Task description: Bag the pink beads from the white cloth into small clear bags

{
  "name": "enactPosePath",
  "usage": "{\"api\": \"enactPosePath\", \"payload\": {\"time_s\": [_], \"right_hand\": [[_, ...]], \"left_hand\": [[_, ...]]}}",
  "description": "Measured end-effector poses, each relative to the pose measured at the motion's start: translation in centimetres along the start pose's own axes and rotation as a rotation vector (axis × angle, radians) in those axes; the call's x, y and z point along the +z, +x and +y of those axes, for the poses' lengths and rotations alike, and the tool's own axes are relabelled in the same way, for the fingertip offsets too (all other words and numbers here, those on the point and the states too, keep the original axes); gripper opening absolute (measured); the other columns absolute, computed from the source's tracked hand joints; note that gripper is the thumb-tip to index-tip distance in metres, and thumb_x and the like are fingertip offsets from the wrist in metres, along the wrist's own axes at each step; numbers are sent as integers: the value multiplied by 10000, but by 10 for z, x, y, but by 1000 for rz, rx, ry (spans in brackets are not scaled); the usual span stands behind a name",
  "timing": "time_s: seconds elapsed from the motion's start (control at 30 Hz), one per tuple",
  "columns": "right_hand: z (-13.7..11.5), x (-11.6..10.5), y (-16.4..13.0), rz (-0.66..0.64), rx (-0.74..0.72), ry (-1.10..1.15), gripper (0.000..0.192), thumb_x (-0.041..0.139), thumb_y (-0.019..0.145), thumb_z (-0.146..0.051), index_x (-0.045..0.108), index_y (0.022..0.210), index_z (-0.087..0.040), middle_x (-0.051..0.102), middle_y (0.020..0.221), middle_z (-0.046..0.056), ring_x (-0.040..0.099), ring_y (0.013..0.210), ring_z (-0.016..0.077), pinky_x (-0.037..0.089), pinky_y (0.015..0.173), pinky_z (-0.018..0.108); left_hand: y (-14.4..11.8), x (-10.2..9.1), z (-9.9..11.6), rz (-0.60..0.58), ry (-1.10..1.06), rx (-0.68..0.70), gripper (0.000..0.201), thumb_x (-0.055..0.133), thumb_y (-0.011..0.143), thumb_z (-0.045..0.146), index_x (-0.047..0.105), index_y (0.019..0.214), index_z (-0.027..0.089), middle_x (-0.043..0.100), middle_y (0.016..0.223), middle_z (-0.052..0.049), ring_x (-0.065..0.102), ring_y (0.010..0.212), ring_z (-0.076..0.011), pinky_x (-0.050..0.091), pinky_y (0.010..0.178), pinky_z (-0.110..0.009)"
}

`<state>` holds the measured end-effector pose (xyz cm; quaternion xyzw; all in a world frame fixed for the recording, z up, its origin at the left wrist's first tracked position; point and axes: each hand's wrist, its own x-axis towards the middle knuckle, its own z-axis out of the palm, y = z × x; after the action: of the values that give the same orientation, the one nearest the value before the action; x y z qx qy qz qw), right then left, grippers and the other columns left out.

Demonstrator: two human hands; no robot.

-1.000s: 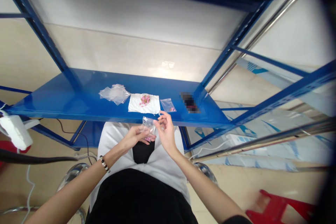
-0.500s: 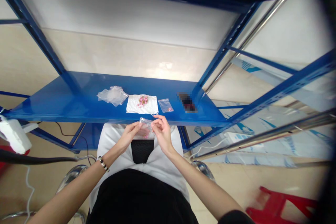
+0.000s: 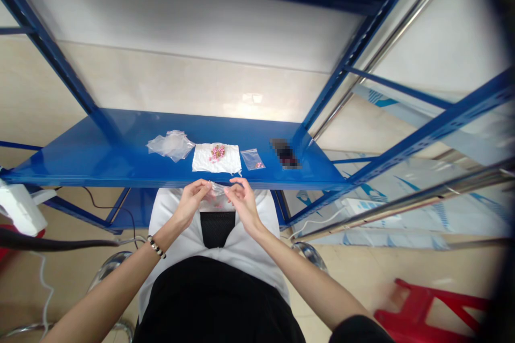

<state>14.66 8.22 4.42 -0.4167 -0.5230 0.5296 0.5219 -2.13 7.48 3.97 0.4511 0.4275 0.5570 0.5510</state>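
Note:
Between my two hands, just off the front edge of the blue shelf, is a small clear zip bag (image 3: 218, 189) with a few pink bits low inside. My left hand (image 3: 195, 198) pinches its left upper corner. At the opposite corner my right hand (image 3: 242, 199) is closed on the bag too. Beyond them a white cloth pouch (image 3: 199, 162) lies flat, with a heap of pink and brownish beads (image 3: 218, 153) on it. To its right rests another zip bag (image 3: 252, 158) holding a few beads. A loose pile of clear bags (image 3: 171, 146) lies to the left.
The blue metal shelf (image 3: 120, 166) has uprights at both sides and another shelf overhead. A blurred-out dark object (image 3: 285, 154) lies at its right. A white device (image 3: 22, 208) is at the left, and a red stool (image 3: 426, 308) stands on the floor at lower right.
My hands have shifted slightly, and the bag's top edge now looks more crumpled and tilted between my fingers. The things on the shelf stay where they were; the view has moved a little.

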Motion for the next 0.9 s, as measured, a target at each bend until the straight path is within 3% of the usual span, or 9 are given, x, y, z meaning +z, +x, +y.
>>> {"api": "enactPosePath", "payload": {"time_s": [0.1,0.2,0.57,0.9], "right_hand": [[4,0,0,-18,25,-19,252,649,819,-431,575,804,-191,552,634,-27,506,585,120,398,570,232],[5,-3,-1,-57,6,-39,289,609,853,-428,567,708,-181,542,638,-16,501,609,121,385,587,234],[-11,-9,7,-76,-130,-159,261,593,877,-383,594,715,-178,569,679,-1,518,665,138,397,653,253],[-16,-4,0,-214,-93,-135,274,565,894,-425,649,794,-184,607,741,15,556,727,161,430,693,269]], "left_hand": [[-1,1,0,-8,-39,3,231,682,820,378,657,787,151,659,721,-18,596,648,-127,461,656,-234],[-2,0,0,-12,-73,-3,211,689,814,361,667,780,154,658,730,-20,599,660,-131,462,662,-238],[-1,2,7,96,49,117,189,686,810,325,705,717,162,703,708,-47,597,704,-154,420,702,-252],[-7,2,14,76,133,117,221,677,815,367,705,732,164,716,719,-46,624,681,-162,425,627,-246]]}}
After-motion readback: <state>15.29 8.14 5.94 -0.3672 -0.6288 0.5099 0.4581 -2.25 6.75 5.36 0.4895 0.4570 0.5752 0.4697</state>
